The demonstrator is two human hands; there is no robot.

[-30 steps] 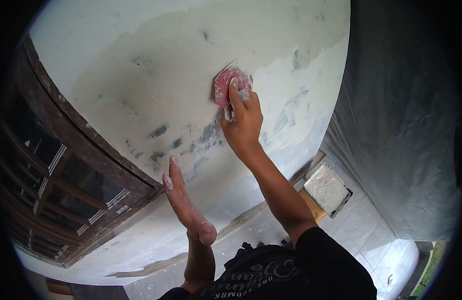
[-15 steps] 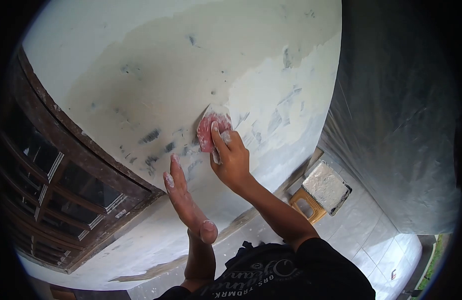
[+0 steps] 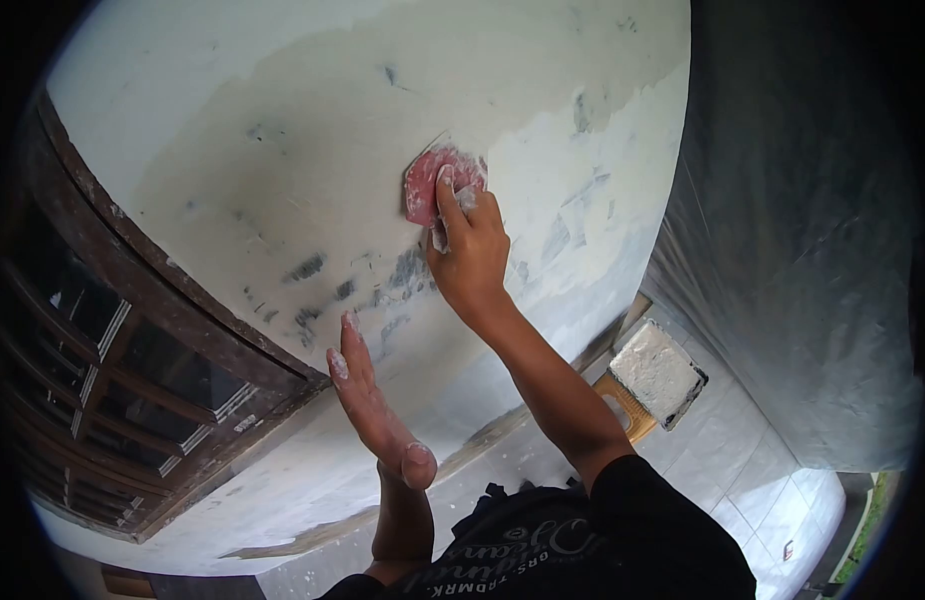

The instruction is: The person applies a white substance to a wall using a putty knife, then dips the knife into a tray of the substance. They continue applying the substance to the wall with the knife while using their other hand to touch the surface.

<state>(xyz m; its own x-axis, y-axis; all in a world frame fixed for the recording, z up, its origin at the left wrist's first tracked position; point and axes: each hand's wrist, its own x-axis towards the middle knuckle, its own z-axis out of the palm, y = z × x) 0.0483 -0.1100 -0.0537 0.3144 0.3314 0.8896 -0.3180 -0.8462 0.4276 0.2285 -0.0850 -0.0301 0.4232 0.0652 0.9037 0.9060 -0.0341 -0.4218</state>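
My right hand point(image 3: 472, 245) grips a red putty spreader point(image 3: 427, 185) smeared with white filler, and its blade lies against the wall point(image 3: 312, 150). The thumb presses on the near face of the spreader. Lower and to the left, my left hand point(image 3: 377, 405) is raised with its fingers stretched out and nothing in it. White filler coats its fingertips. Between and around the hands, the wall has dark scuffs and patches of damp-looking, greyish filler.
A dark wooden window frame point(image 3: 172, 310) with glass panes borders the wall at left. At right, a tray of white putty point(image 3: 657, 372) sits on a yellow-brown stool point(image 3: 627, 405) above grey floor tiles. Plastic sheeting point(image 3: 792, 250) hangs at far right.
My right hand has moved up the wall with the spreader, uncovering dark marks below it. My left hand has stayed nearly in place.
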